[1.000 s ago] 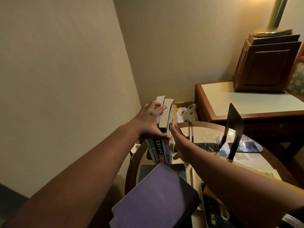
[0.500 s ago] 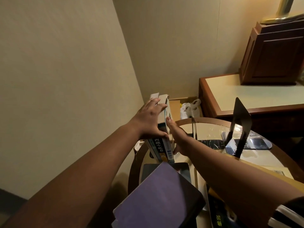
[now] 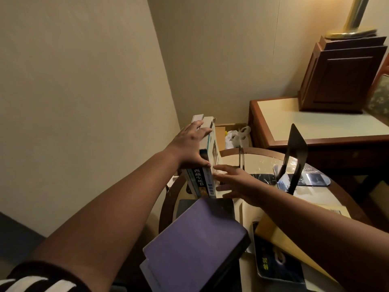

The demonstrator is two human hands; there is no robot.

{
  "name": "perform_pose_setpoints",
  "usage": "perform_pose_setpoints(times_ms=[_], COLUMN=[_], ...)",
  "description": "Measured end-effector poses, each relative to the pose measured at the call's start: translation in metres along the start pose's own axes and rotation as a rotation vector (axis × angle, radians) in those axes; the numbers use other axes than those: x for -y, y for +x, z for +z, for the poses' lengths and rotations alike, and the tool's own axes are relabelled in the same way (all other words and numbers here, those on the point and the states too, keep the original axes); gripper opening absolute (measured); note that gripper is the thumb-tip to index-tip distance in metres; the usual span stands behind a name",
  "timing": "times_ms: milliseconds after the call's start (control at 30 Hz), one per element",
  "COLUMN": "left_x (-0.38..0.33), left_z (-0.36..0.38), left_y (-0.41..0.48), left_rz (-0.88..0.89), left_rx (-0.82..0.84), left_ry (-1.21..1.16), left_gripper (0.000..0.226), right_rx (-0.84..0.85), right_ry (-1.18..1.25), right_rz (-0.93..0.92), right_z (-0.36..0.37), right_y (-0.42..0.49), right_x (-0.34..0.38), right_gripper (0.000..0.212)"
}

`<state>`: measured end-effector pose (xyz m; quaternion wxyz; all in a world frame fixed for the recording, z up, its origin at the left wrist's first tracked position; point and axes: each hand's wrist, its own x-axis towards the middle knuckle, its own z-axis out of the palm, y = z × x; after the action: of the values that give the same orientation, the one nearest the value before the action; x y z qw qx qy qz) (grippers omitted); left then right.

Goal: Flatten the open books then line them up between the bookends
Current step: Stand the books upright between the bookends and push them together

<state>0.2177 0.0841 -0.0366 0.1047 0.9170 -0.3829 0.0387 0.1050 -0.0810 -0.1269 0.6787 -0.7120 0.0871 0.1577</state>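
Cream walls met in a corner behind the round worktop. Half a second before, the right hand lay flat against the right side of the standing books. Now it had come off them and hung just beside their lower part, with its fingers spread wide and holding nothing. The left hand had not let go. Its fingers curled over the top of the books and its thumb pressed on the near edge.

I counted two hands, two bookends and two standing books, going by their tops. One purple book lay flat in front of them.

The standing books stood upright at the left edge of the worktop, pressed close together. Their spines faced the camera, one black with white letters and one blue. The thin bookend stood near them on the right, seen edge on. The black bookend stood farther right, well apart from the books.
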Motion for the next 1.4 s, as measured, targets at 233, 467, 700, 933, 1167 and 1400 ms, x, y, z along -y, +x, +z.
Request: perform_pose_setpoints(times_ms=[233, 467, 700, 933, 1167, 1400], left_x=[-0.003, -0.007, -0.009, -0.007, -0.007, -0.008], left_z=[0.002, 0.0, 0.0, 0.002, 0.002, 0.003], left_y=[-0.001, -0.002, -0.001, -0.002, -0.002, -0.002], left_rz=[-0.04, -0.065, -0.072, -0.067, -0.06, -0.061], left_rx=[0.007, 0.01, 0.014, -0.002, -0.015, -0.028], left_ry=[0.0, -0.002, 0.002, -0.002, -0.011, -0.018], left_gripper=[0.109, 0.109, 0.108, 0.106, 0.105, 0.103], right_rx=[0.018, 0.116, 0.123, 0.115, 0.056, 0.144], right_ry=[-0.179, -0.372, -0.473, -0.454, -0.199, -0.114], right_rz=[-0.124, -0.074, -0.092, -0.093, 0.02, 0.099], right_z=[0.004, 0.016, 0.021, 0.009, -0.03, -0.04], right_y=[-0.068, -0.111, -0.119, -0.125, -0.14, -0.15], right_x=[-0.007, -0.011, -0.027, -0.021, -0.027, -0.023], right_gripper=[0.057, 0.069, 0.071, 0.069, 0.071, 0.074])
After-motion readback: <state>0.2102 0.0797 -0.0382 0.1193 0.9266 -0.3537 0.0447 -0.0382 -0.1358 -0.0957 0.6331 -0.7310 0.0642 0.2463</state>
